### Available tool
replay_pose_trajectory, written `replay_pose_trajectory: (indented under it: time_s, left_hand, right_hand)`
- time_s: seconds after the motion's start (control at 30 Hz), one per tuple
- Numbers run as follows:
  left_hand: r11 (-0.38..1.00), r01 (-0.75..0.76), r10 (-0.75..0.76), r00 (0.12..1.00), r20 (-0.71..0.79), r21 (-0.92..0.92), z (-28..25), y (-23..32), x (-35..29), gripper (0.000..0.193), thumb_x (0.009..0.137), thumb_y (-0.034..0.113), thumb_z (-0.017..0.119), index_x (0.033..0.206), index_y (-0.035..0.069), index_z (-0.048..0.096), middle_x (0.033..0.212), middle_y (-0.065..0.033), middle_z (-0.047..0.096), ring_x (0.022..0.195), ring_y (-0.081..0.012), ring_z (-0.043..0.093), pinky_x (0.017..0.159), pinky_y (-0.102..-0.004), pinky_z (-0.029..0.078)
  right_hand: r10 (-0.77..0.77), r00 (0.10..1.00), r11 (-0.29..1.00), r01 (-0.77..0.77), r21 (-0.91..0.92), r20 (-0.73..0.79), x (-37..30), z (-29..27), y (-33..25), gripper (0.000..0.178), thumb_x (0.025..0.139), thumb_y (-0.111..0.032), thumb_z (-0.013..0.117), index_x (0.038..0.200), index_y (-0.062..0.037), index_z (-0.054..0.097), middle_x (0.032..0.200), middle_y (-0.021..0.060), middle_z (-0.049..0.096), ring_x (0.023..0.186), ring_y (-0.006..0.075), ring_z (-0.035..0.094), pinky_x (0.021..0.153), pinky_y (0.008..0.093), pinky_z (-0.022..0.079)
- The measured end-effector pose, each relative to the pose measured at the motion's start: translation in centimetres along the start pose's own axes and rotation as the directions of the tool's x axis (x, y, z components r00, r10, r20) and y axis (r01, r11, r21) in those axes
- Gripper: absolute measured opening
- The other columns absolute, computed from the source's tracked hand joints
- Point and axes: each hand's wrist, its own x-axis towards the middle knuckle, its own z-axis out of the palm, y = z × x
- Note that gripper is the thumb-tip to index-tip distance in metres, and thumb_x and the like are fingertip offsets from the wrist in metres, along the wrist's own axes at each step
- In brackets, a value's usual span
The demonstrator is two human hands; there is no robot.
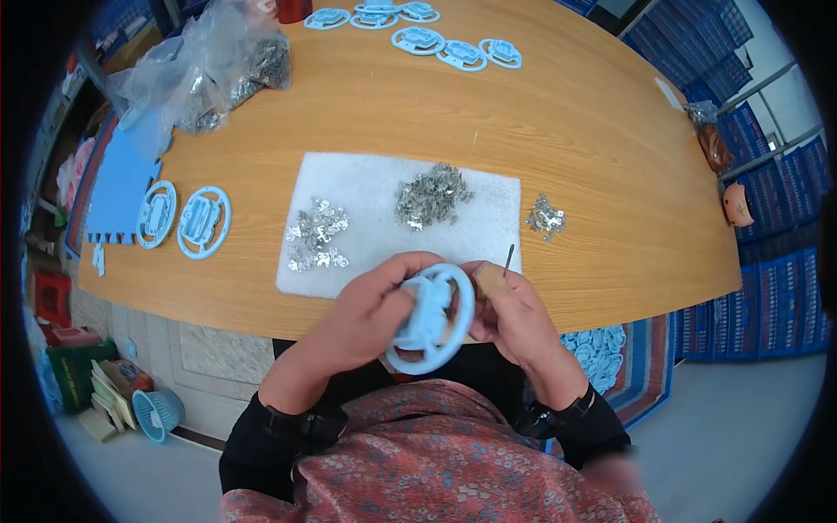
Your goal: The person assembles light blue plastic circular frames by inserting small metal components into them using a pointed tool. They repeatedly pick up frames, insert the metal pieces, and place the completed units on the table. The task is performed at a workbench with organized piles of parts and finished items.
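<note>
My left hand (370,305) grips a light blue plastic toy steering wheel (429,318) near the table's front edge, tilted, thumb over its central hub. Beside the wheel's right rim, my right hand (520,315) is closed around a thin dark pointed tool (509,260), its tip upward. A tan covering wraps one of its fingers. Whether the right fingers also touch the wheel is hard to tell. Just beyond both hands lies a white foam mat (370,179). It bears a heap of small silvery metal pieces (433,196) and a looser spread of flat metal pieces (318,228).
Right of the mat is another small metal pile (547,218). Two blue wheels (204,223) lie at left, near a blue interlocking mat (129,187) and plastic bags (205,78). More wheels (418,41) are at the far edge. Blue parts (597,353) fill a low container at right.
</note>
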Motion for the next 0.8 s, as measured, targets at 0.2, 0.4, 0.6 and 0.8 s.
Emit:
replay_pose_trajectory:
  time_s: [0.2, 0.4, 0.6, 0.8]
  left_hand:
    - [0.628, 0.331, -0.283, 0.94, 0.189, -0.705, -0.7, 0.7, -0.1, 0.042, 0.108, 0.025, 0.045, 0.142, -0.001, 0.051, 0.106, -0.0052, 0.058, 0.081, -0.0127, 0.056, 0.068, -0.0235, 0.049]
    - [0.565, 0.372, -0.207, 0.928, 0.31, -0.737, -0.7, -0.8, -0.8, 0.042, 0.11, 0.026, 0.042, 0.144, 0.002, 0.049, 0.093, -0.004, 0.06, 0.079, -0.0123, 0.058, 0.069, -0.0267, 0.051]
    - [0.692, 0.425, -0.35, 0.905, 0.244, -0.584, -0.9, -0.1, -2.0, 0.035, 0.107, 0.013, 0.044, 0.14, 0.001, 0.047, 0.095, -0.0088, 0.062, 0.073, -0.0143, 0.057, 0.063, -0.0265, 0.047]
    - [0.799, 0.339, -0.293, 0.941, 0.171, -0.496, -3.7, 0.4, -5.6, 0.045, 0.098, 0.006, 0.059, 0.143, 0.004, 0.05, 0.128, -0.0044, 0.062, 0.118, -0.0118, 0.059, 0.101, -0.0298, 0.048]
  right_hand:
    - [-0.342, 0.94, 0.857, 0.316, -0.407, 0.009, 1.2, 2.0, -0.3, 0.042, 0.091, -0.006, 0.075, 0.125, -0.0023, 0.052, 0.073, -0.005, 0.053, 0.065, 0.0024, 0.05, 0.06, 0.0215, 0.042]
    - [-0.363, 0.93, 0.718, 0.321, -0.618, 0.061, 2.1, 1.6, -1.2, 0.022, 0.087, -0.005, 0.079, 0.097, -0.0032, 0.06, 0.067, -0.0047, 0.048, 0.064, 0.0039, 0.043, 0.059, 0.0228, 0.04]
    - [-0.212, 0.965, 0.799, 0.263, -0.54, 0.156, 2.4, 0.9, -1.4, 0.016, 0.087, -0.001, 0.076, 0.097, -0.0034, 0.064, 0.075, -0.0052, 0.052, 0.071, 0.0026, 0.047, 0.062, 0.0225, 0.041]
    - [-0.236, 0.889, 0.534, 0.456, -0.712, 0.392, 5.2, 3.2, -3.5, 0.025, 0.086, -0.009, 0.074, 0.111, -0.0044, 0.07, 0.089, 0.0073, 0.063, 0.073, 0.0163, 0.06, 0.068, 0.0296, 0.05]
